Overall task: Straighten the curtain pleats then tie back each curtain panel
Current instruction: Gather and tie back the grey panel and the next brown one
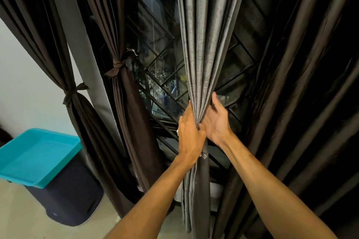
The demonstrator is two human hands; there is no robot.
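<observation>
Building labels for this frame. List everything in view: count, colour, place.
grey curtain panel: 1, grey, centre, bunched at hands
tied curtain panels: 2, dark brown, left
tie-backs: 2, brown, knotted round those
loose curtains: count unclear, dark brown, right
window grille: 1, black, behind curtains
tray: 1, teal, lower left, atop bin
bin: 1, navy, floor
left hand: 1, grips grey panel
right hand: 1, panel's right side, fingers hidden
</observation>
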